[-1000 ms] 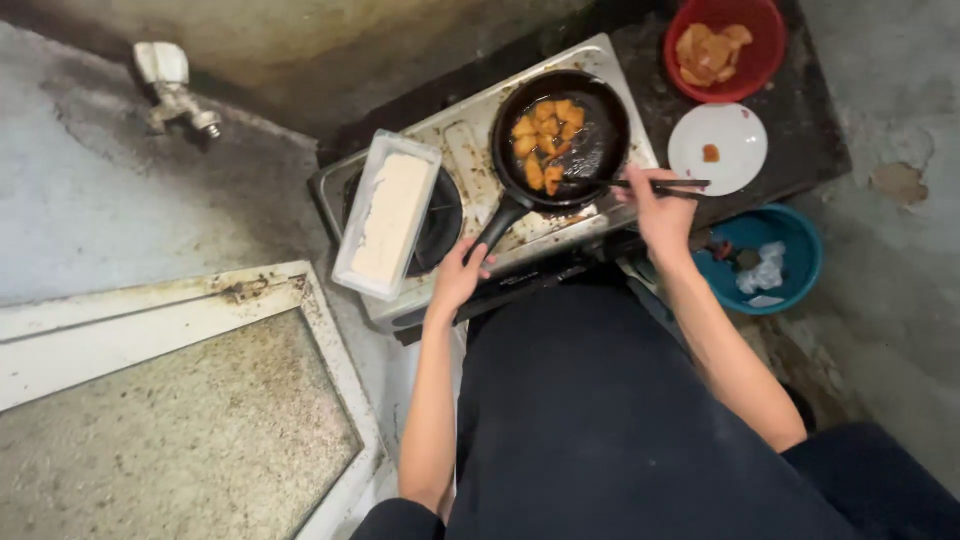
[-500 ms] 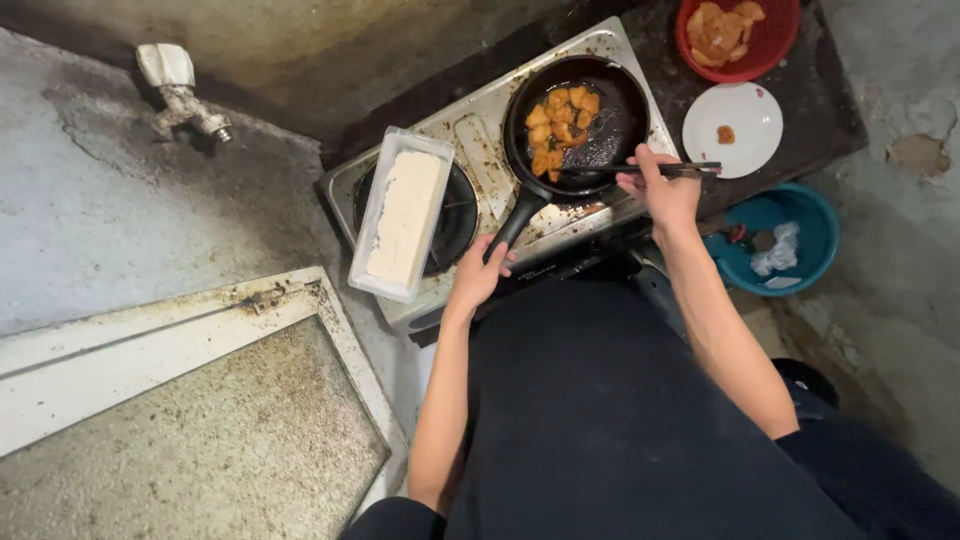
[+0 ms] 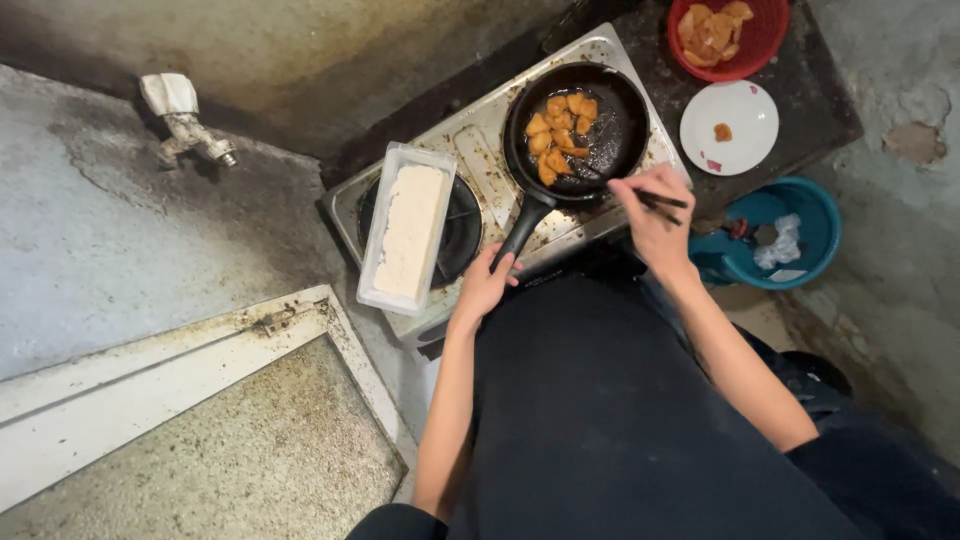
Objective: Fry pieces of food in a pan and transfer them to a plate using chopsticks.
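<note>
From the head camera, the left hand (image 3: 487,283) has its fingers wrapped round the end of the long handle of a black frying pan (image 3: 580,130), which sits on the right burner of a worn two-burner stove (image 3: 480,160). The right hand (image 3: 655,210) has its fingers pinched together on a pair of dark chopsticks (image 3: 640,195), whose tips reach over the pan's near rim toward the golden fried pieces (image 3: 560,135) clustered in the left half of the pan. To turn the pieces well, the handle hand should probably hold the pan level and steady while the chopsticks take one piece at a time from the edge of the cluster, keeping the wrist clear of the hot rim. A clear rectangular tray of white flour or batter (image 3: 407,230) lies over the left burner, just beside the pan handle. On the dark worktop (image 3: 830,100) behind stand a red basket of fried pieces (image 3: 728,35), cut off at the top edge, and a white plate (image 3: 730,127) with one small morsel. A blue tub (image 3: 775,235) sits below. The chopstick tips are hard to make out against the dark pan, and whether the burner is lit is hidden.
</note>
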